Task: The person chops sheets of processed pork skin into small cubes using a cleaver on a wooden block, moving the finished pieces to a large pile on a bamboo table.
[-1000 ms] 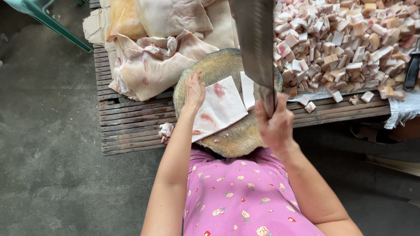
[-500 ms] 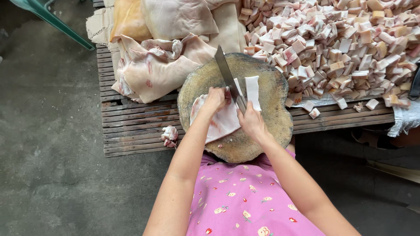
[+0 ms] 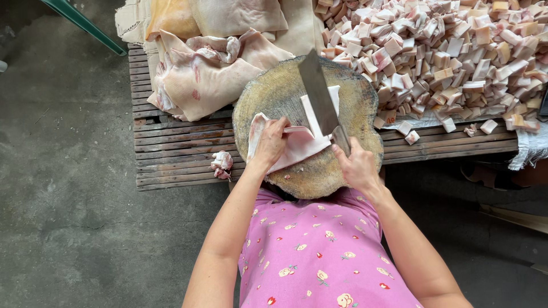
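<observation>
Right hand [image 3: 358, 167] – cleaver [image 3: 317, 94] on fat [image 3: 297, 142]

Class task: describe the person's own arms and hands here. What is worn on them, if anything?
Both arms are bare down to the left hand and right hand: no gloves, sleeves, watch or rings visible. The pink shirt with a small flower print stops above the arms.
</observation>
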